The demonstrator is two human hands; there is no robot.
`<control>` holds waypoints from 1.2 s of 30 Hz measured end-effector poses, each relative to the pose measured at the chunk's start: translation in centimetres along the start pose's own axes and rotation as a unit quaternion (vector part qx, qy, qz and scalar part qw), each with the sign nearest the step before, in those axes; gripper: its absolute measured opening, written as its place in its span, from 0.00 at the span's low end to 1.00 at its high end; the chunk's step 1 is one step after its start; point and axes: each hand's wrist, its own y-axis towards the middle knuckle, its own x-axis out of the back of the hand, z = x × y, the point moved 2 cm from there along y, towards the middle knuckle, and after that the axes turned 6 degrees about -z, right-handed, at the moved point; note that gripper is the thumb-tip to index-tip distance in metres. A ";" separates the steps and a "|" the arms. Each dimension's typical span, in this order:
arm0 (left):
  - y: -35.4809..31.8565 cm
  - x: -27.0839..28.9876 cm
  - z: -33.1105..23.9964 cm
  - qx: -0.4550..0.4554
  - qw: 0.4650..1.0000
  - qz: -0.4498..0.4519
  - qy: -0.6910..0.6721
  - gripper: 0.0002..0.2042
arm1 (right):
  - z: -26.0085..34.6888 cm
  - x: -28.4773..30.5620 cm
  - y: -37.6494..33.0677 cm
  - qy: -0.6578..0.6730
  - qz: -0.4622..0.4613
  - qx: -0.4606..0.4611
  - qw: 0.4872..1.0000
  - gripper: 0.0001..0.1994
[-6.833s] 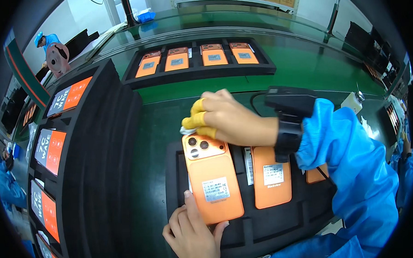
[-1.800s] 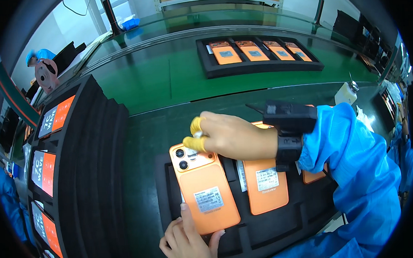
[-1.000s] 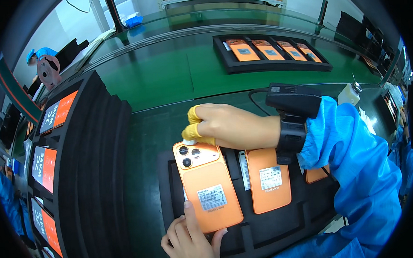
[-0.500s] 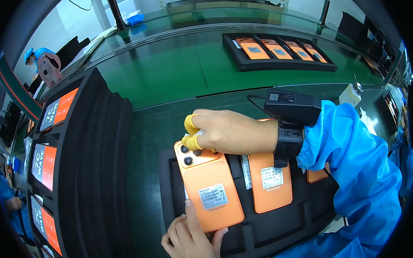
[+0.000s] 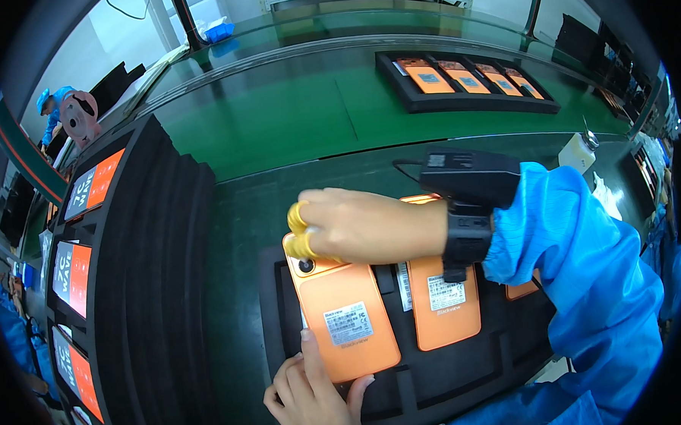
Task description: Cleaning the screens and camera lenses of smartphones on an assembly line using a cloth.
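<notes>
An orange phone lies back up in the black foam tray, tilted a little, with a white label on it. My left hand grips its lower left corner, index finger along the side and thumb at the bottom edge. Over the camera end is my right hand, its fingers pinched together and wearing yellow finger cots. A bit of white shows between those fingers, too small to name. My right hand hides most of the lenses. A second orange phone lies beside it, partly under my right wrist.
Black foam trays with orange-and-grey printed cards stand stacked at the left. Farther back on the green bench, another foam tray holds several orange phones. A pump bottle stands at the right. A co-worker is at the far left.
My right hand has shifted slightly left and down over the camera lenses, covering more of them. My left hand keeps its hold on the phone's corner.
</notes>
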 end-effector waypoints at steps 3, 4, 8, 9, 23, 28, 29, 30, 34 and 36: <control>0.1 0.0 0.3 0.004 1.000 0.004 -0.004 0.40 | 0.3 1.5 -0.2 0.045 0.037 0.010 0.998 0.07; 0.1 0.0 0.3 0.003 1.000 0.006 -0.004 0.40 | 0.0 2.0 -0.4 0.083 0.061 -0.011 0.995 0.08; 0.1 0.1 0.4 0.001 1.000 0.003 0.002 0.40 | -1.2 3.5 0.2 0.101 0.008 -0.149 0.984 0.10; 0.2 0.1 0.5 -0.003 1.000 0.004 0.002 0.40 | -1.2 3.4 0.4 0.094 0.021 -0.159 0.983 0.11; 1.0 -0.2 2.6 -0.008 1.000 0.004 -0.009 0.38 | 2.1 9.7 -0.7 0.281 0.033 -0.382 0.880 0.11; 1.4 -0.6 3.7 -0.008 1.000 0.001 -0.019 0.38 | 3.9 11.9 -2.8 0.392 -0.151 -0.313 0.852 0.15; 1.4 -0.5 4.0 0.002 0.999 -0.005 -0.041 0.38 | 5.0 12.9 -2.6 0.412 -0.181 -0.333 0.829 0.13; 1.4 -0.5 4.3 -0.004 0.999 -0.006 -0.045 0.38 | 5.2 14.1 -3.9 0.470 -0.146 -0.368 0.789 0.15; 1.2 -0.8 4.9 -0.002 0.999 -0.012 -0.037 0.37 | 7.9 20.2 -9.0 0.384 -0.347 -0.333 0.788 0.25; 1.0 -1.0 5.2 -0.001 1.000 -0.018 -0.024 0.37 | 9.2 23.3 -12.7 0.336 -0.467 -0.290 0.765 0.34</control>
